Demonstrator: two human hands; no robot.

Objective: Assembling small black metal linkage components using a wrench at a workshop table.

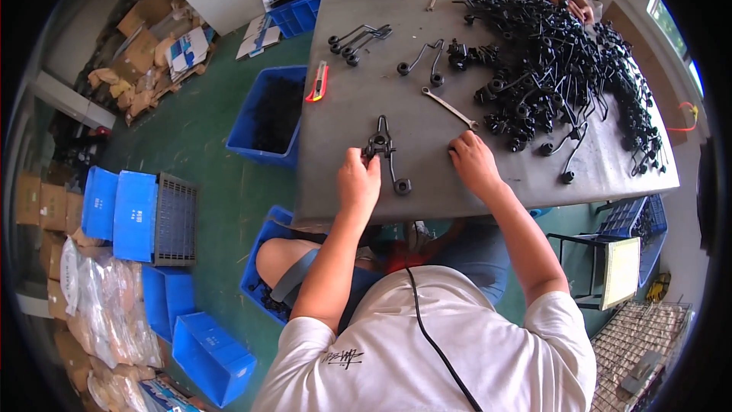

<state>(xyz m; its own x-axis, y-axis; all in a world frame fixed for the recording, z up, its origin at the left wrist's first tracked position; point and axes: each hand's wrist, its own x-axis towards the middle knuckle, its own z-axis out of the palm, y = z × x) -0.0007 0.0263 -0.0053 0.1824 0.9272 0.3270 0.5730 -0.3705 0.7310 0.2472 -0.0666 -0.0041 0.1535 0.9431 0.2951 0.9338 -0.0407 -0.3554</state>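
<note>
My left hand (360, 183) is closed on a black bent-rod part (381, 140) with round bushings, near the table's front edge. The part lies close to the tabletop, one bushing end reaching right of my fingers. My right hand (474, 164) rests to the right, its fingers curled together; what they hold, if anything, is hidden. Just beyond its knuckles lies a combination wrench (450, 108), slanting away to the left. Farther off are another bent rod with bushings (422, 61) and several similar rods (358, 42). A red utility knife (317, 82) lies by the table's left edge.
A big heap of black rod parts (557, 69) covers the right of the grey table (343, 118). Another wrench (433, 1) lies at the far edge. Two people work across the table. A blue bin (242, 126) stands left; blue crates (137, 217) and cardboard (145, 38) sit farther left.
</note>
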